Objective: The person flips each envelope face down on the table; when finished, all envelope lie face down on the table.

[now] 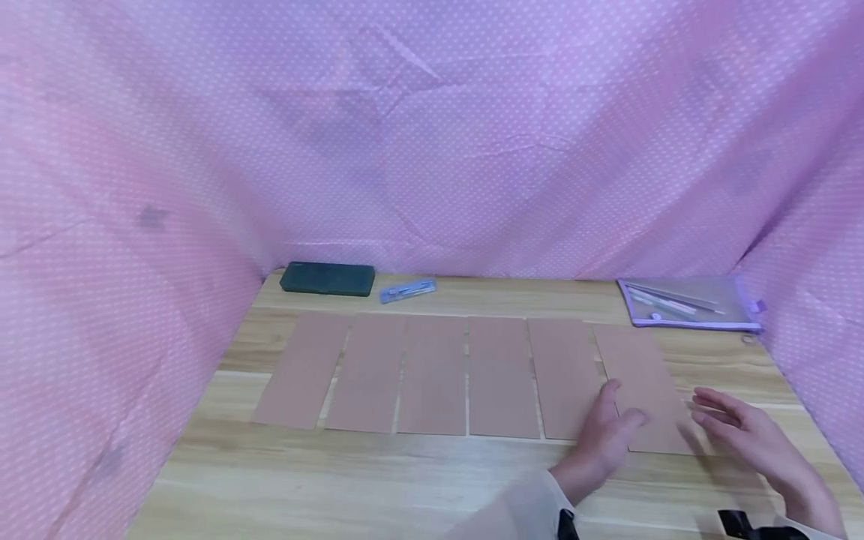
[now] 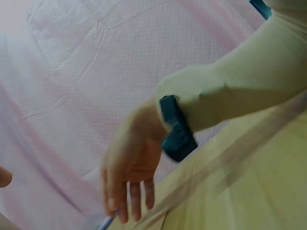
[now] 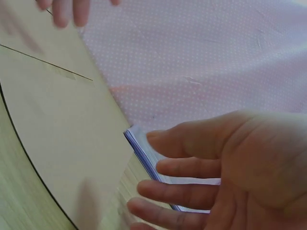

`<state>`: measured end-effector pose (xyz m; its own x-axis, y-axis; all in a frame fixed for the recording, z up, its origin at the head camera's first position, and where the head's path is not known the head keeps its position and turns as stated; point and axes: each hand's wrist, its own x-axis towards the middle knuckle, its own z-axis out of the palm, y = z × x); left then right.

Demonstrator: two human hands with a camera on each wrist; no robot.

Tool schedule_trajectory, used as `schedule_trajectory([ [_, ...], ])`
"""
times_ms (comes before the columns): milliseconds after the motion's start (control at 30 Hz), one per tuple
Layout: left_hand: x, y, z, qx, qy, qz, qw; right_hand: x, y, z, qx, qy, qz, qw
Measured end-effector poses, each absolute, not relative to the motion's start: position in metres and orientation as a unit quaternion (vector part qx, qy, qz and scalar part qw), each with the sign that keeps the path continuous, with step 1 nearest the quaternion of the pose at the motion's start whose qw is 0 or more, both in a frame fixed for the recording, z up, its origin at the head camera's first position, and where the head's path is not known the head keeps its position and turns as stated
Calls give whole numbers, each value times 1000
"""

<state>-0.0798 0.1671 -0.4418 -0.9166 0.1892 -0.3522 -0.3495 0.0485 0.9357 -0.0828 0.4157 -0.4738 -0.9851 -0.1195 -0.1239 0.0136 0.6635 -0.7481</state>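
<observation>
Several plain pinkish-brown paper rectangles lie in a row on the wooden table. My left hand hovers at the near left edge of the rightmost sheet, its thumb and fingers spread. The neighbouring sheet lies just beyond its wrist, to the left. On the other side of the rightmost sheet, my right hand is held with loosely bent fingers and nothing in them. In the right wrist view, its fingers are spread apart over the table. The left wrist view shows the right hand from the side, fingers hanging down.
At the back right lies a clear zip pouch with purple edging and pens inside. A dark green case and a small blue packet sit along the back left. Pink dotted cloth hangs around the table.
</observation>
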Motion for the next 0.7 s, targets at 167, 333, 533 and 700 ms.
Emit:
schedule_trajectory([
  [167, -99, 124, -435, 2, 730, 659, 182, -85, 413, -475, -35, 915, -400, 34],
  [333, -120, 77, -434, 75, 770, 615, 149, -88, 398, -475, -29, 910, -409, -58],
  [533, -137, 24, -434, 122, 807, 567, 110, -97, 374, -475, -80, 908, -382, -154],
  [700, -148, -20, -437, 153, 841, 512, 86, -103, 362, -477, -110, 918, -345, -160],
])
